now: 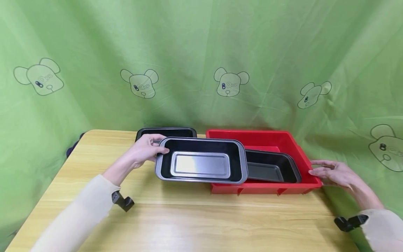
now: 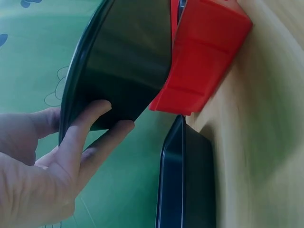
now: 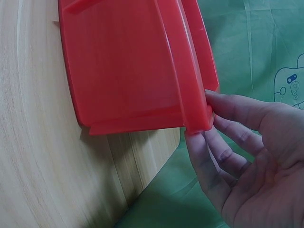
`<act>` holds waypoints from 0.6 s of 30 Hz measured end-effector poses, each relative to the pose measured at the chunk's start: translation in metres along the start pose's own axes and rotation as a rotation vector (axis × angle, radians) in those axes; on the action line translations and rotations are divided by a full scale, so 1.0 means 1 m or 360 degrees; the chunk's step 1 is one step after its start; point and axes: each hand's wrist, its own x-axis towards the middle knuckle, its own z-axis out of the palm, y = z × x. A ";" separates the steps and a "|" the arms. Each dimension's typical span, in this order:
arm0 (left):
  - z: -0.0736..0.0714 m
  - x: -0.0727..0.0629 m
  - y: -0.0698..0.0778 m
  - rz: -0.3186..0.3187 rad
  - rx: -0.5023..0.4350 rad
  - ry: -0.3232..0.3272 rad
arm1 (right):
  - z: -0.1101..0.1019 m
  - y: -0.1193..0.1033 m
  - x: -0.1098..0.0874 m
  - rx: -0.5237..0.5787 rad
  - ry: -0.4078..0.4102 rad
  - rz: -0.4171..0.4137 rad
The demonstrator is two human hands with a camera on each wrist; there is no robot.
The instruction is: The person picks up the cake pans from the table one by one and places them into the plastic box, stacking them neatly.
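Note:
My left hand [image 1: 146, 149] grips one short end of a dark loaf pan [image 1: 201, 164], thumb over the rim and fingers against its outer side. The pan is raised above the table, tilted so that its inside faces me, and its right end overlaps the red bin [image 1: 296, 150] in the head view. Inside the bin a second loaf pan [image 1: 270, 167] lies at a slant, partly hidden by the held one. At the bin's right end, my right hand [image 1: 340, 175] pinches the rim near the front corner; the right wrist view shows the fingertips [image 3: 197, 142] at that corner.
Another dark loaf pan [image 1: 168, 132] stands on the wooden table [image 1: 176, 224] at the back, left of the bin and partly covered by the held pan. A green curtain [image 1: 189, 42] with bear-head drawings hangs close behind the table and along its sides.

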 end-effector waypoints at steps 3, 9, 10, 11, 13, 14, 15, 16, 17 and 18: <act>0.003 0.006 0.003 -0.0021 -0.0008 0.0018 | 0.000 0.000 0.000 -0.0004 0.0004 0.0001; 0.012 0.019 0.009 -0.0032 -0.0017 0.0040 | -0.001 0.000 0.000 -0.0021 -0.0003 0.0002; 0.014 0.021 0.011 -0.0028 -0.0013 0.0039 | -0.001 0.001 0.000 -0.0023 -0.0002 0.0004; 0.016 0.023 0.012 -0.0022 -0.0011 0.0037 | -0.001 0.001 0.000 -0.0022 -0.0002 0.0007; 0.020 0.027 0.015 -0.0015 -0.0007 0.0036 | -0.001 0.001 0.000 -0.0023 -0.0001 0.0008; 0.022 0.029 0.016 -0.0011 -0.0007 0.0034 | -0.001 0.001 0.000 -0.0026 0.0001 0.0006; 0.025 0.032 0.017 -0.0016 -0.0012 0.0035 | -0.001 0.001 0.000 -0.0025 0.0002 0.0008; 0.027 0.034 0.018 -0.0021 -0.0014 0.0036 | -0.001 0.001 0.000 -0.0027 0.0001 0.0006; 0.029 0.036 0.019 -0.0027 -0.0021 0.0035 | -0.001 0.001 0.000 -0.0033 0.0000 0.0003; 0.031 0.038 0.020 -0.0033 -0.0024 0.0034 | -0.001 0.001 -0.001 -0.0036 0.0000 0.0003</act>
